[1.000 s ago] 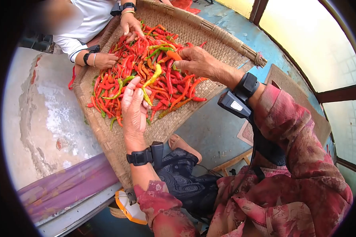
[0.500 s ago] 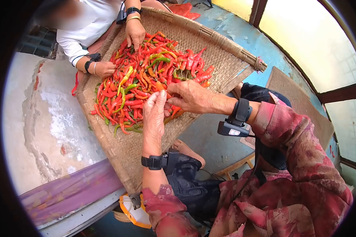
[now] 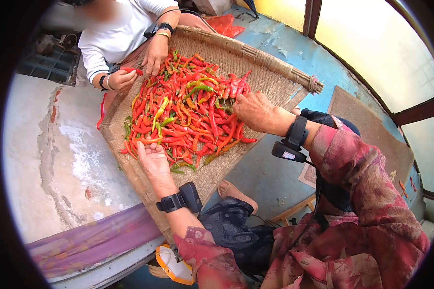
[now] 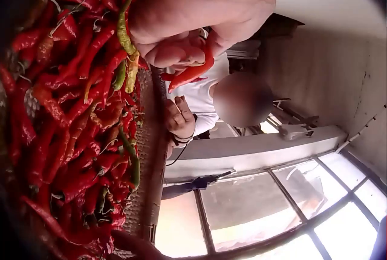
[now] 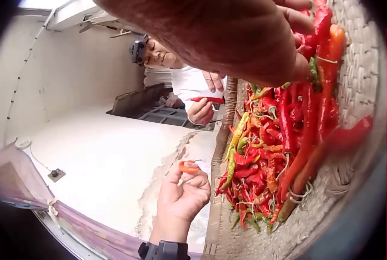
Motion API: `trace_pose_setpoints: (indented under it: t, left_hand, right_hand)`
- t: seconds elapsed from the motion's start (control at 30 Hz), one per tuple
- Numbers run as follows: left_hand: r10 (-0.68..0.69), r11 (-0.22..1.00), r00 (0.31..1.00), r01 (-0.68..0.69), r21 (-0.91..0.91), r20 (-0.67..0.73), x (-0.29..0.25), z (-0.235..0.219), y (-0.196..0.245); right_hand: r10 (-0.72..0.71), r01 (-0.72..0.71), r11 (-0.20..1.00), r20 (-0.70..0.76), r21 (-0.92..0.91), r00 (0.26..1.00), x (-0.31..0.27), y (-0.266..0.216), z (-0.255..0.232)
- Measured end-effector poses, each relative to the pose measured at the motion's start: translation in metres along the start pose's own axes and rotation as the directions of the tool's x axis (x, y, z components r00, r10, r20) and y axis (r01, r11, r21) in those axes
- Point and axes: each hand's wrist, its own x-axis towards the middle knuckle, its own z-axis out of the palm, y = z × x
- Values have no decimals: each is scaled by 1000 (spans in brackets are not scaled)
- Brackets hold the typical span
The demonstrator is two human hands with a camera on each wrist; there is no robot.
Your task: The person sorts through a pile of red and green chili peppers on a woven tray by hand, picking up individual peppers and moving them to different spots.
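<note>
A heap of red, orange and green chili peppers (image 3: 183, 111) lies on a woven tray (image 3: 270, 62). At the heap's near left side, the left hand (image 3: 154, 161), palm up, pinches an orange-red pepper (image 3: 147, 140); the left wrist view shows this pepper (image 4: 196, 70) between thumb and fingers. The right hand (image 3: 258, 113) is palm down at the heap's right edge. Its curled fingers are around red peppers there, and in the right wrist view the hand (image 5: 211, 18) has thumb and fingers on either side of red peppers (image 5: 306, 45), with the exact contact partly hidden.
Across the tray, another person in a white top (image 3: 115, 36) holds a red pepper (image 3: 131, 70) in one hand and rests the other hand (image 3: 155, 55) at the heap. A pale slab (image 3: 72, 159) is at left; an orange-rimmed white object (image 3: 176, 265) is below the tray.
The two hands, close together half a second ago, have parted: the left moved down and left, the right up and right. The other person has lifted a red pepper.
</note>
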Motion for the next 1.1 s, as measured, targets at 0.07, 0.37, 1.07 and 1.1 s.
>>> trace_pose_setpoints:
  t: [0.07,0.37,1.07,1.1]
  left_hand:
    - [35,994,973,-11,105,-230,8,-6,-4]
    - [21,78,919,-395,915,394,-31,55,-79]
    - [135,856,989,-150,494,67,-34,35,-5]
    - [214,842,976,-166,513,-35,-31,32,-5]
  right_hand:
    - [14,-11,1000,131,-17,991,3,4,0]
    - [-11,23,997,-146,75,989,9,3,-1]
    - [209,-16,665,-166,746,964,27,1,-2]
    - [210,-25,629,-139,777,968,28,-2,-3]
